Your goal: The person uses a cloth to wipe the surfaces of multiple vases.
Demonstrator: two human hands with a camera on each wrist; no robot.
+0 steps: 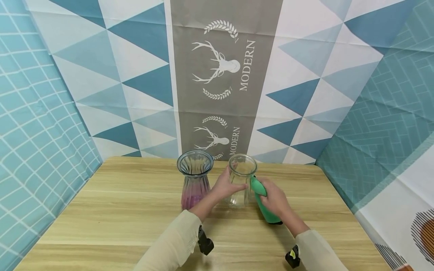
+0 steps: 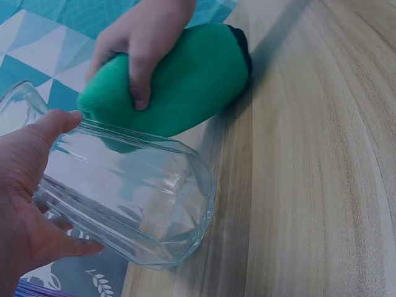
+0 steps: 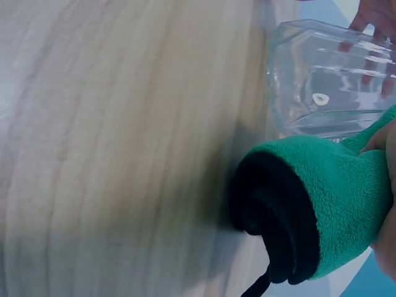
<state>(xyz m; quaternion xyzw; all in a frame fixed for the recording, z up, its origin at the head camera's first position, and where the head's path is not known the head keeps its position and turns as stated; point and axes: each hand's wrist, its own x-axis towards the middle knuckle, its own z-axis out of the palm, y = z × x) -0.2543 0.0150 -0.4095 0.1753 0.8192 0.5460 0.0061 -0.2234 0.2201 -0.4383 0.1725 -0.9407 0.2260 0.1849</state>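
A clear glass vase [image 1: 240, 192] with a flared rim stands upright on the wooden table. My left hand [image 1: 225, 185] grips its side, thumb and fingers spread round the glass, as the left wrist view shows. In my right hand [image 1: 274, 196] is a folded green cloth [image 1: 268, 210] with a dark edge, a towel by its fluffy pile. The towel [image 2: 198, 80] lies against the outside of the vase [image 2: 133, 192] in the left wrist view. From the right wrist side, the dark border of the towel [image 3: 346, 198] hangs just over the table.
A blue-grey ribbed vase [image 1: 194, 180], pinkish toward its base, stands left of the clear one, close to my left forearm. Behind the table [image 1: 135, 222] hangs a patterned cloth backdrop [image 1: 142, 75], with tiled-pattern sheets at both sides.
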